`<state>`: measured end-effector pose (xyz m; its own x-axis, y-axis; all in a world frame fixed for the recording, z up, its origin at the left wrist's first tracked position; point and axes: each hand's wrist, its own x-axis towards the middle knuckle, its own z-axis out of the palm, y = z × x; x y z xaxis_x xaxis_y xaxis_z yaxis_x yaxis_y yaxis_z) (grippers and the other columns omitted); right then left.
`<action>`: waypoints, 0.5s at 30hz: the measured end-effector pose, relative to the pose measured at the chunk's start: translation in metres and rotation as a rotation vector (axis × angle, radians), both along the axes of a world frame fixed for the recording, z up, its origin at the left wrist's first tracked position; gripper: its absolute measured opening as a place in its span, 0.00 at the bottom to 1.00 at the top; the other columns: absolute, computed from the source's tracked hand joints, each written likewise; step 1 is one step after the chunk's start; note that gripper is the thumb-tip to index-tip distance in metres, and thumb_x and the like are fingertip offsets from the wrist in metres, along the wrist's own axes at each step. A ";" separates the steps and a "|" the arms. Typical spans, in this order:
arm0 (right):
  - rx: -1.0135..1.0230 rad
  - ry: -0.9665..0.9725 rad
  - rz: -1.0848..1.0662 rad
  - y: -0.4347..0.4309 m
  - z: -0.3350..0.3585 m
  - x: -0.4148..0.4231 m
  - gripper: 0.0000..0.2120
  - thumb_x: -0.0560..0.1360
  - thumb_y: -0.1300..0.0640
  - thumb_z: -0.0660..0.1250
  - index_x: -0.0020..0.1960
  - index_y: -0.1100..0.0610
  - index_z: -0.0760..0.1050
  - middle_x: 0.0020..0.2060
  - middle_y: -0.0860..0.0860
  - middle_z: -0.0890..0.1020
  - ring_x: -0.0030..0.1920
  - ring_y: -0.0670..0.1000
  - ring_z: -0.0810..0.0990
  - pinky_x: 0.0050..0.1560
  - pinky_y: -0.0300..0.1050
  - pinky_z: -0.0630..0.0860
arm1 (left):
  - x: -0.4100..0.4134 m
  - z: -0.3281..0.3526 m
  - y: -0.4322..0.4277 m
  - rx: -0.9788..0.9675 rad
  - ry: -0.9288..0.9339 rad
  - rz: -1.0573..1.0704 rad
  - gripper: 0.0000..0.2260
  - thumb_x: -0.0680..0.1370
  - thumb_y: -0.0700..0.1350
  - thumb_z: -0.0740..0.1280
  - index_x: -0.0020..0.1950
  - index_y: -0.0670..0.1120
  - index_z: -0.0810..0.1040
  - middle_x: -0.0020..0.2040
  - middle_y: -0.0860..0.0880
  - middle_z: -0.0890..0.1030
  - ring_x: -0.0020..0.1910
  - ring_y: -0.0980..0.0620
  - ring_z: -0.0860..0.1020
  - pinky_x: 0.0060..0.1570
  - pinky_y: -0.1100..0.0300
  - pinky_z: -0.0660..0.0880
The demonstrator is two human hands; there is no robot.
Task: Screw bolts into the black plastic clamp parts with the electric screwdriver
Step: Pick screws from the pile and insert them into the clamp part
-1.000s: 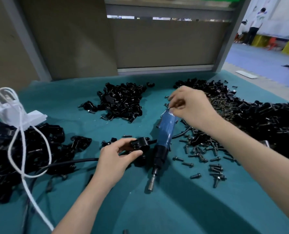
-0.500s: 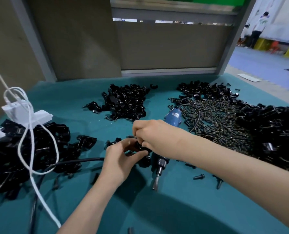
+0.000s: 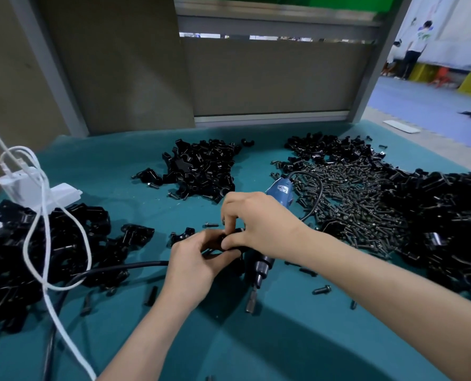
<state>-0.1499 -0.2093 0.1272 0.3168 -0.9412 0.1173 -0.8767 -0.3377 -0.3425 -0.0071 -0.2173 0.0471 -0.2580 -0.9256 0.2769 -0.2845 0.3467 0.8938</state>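
A single black plastic clamp part (image 3: 220, 243) is held just above the table (image 3: 256, 347) near its middle, gripped in the curled fingers and thumb of the left hand (image 3: 190, 262). The right hand (image 3: 261, 224) is set against the same part from the right, with thumb and fingertips pinched on it. Whether a bolt is between them cannot be told, since the spot is hidden by the fingers. The step in hand is judged to be the seating of a bolt in the part by hand, before any driving. The electric screwdriver (image 3: 259, 266) is seen lying on the table, partly under the right hand, with its bit pointed near, and is gripped by neither hand. A heap of loose bolts (image 3: 352, 204) is spread to the right. For the next move, the part would need to be steadied by the left hand while the screwdriver is picked up by the right and its bit is lined up squarely with the bolt head.
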 end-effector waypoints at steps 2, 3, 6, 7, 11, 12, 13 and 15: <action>-0.034 0.003 -0.032 0.001 -0.004 0.001 0.11 0.70 0.49 0.75 0.37 0.51 0.74 0.48 0.44 0.78 0.47 0.50 0.77 0.50 0.51 0.73 | 0.000 0.000 0.000 -0.002 0.005 -0.010 0.13 0.68 0.38 0.77 0.43 0.55 0.81 0.39 0.59 0.84 0.41 0.63 0.80 0.41 0.74 0.71; -0.043 -0.006 -0.040 0.002 -0.005 0.000 0.11 0.70 0.47 0.74 0.38 0.51 0.75 0.48 0.44 0.79 0.47 0.49 0.77 0.50 0.50 0.74 | 0.000 0.000 0.000 0.000 0.007 -0.014 0.13 0.68 0.38 0.77 0.42 0.55 0.81 0.39 0.60 0.84 0.40 0.63 0.80 0.41 0.74 0.71; -0.047 -0.252 -0.061 0.002 -0.006 -0.009 0.05 0.72 0.52 0.73 0.43 0.54 0.83 0.49 0.44 0.82 0.48 0.48 0.80 0.52 0.45 0.74 | 0.000 -0.001 -0.002 0.007 0.024 -0.011 0.11 0.67 0.37 0.78 0.43 0.51 0.83 0.38 0.59 0.84 0.40 0.63 0.80 0.41 0.74 0.71; -0.045 -0.392 -0.101 0.003 -0.006 -0.015 0.03 0.73 0.57 0.72 0.45 0.54 0.84 0.49 0.45 0.83 0.49 0.49 0.81 0.53 0.43 0.74 | 0.000 -0.002 -0.002 0.011 0.037 -0.012 0.12 0.67 0.37 0.78 0.43 0.52 0.83 0.39 0.59 0.84 0.40 0.64 0.80 0.41 0.75 0.72; -0.044 -0.683 -0.245 0.005 -0.014 -0.036 0.12 0.76 0.69 0.64 0.46 0.55 0.82 0.44 0.46 0.85 0.50 0.46 0.82 0.51 0.38 0.76 | 0.001 -0.004 -0.003 0.048 0.099 -0.037 0.15 0.68 0.35 0.77 0.44 0.55 0.82 0.42 0.59 0.84 0.42 0.64 0.80 0.39 0.74 0.74; -0.028 -0.696 -0.245 0.006 -0.019 -0.037 0.12 0.77 0.69 0.63 0.46 0.56 0.81 0.43 0.47 0.86 0.49 0.45 0.82 0.53 0.37 0.76 | 0.001 -0.004 -0.003 0.052 0.103 -0.039 0.16 0.68 0.35 0.77 0.44 0.56 0.82 0.42 0.59 0.84 0.42 0.64 0.81 0.40 0.74 0.74; -0.002 -0.725 -0.238 0.007 -0.023 -0.037 0.11 0.78 0.69 0.62 0.46 0.56 0.79 0.43 0.47 0.86 0.49 0.45 0.82 0.54 0.37 0.75 | 0.001 -0.005 -0.003 0.054 0.104 -0.038 0.16 0.68 0.35 0.77 0.44 0.57 0.82 0.42 0.60 0.84 0.42 0.64 0.81 0.40 0.74 0.74; 0.036 -0.806 -0.202 0.008 -0.028 -0.035 0.13 0.79 0.69 0.59 0.50 0.51 0.75 0.42 0.49 0.86 0.45 0.48 0.81 0.50 0.35 0.73 | 0.001 -0.005 -0.004 0.057 0.101 -0.034 0.17 0.68 0.36 0.77 0.43 0.58 0.82 0.41 0.60 0.84 0.42 0.63 0.81 0.40 0.73 0.75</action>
<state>-0.1851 -0.2009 0.0995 -0.0271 -0.9784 0.2047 -0.4007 -0.1770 -0.8989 -0.0060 -0.2209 0.0419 -0.2628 -0.9320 0.2497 -0.1813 0.3019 0.9359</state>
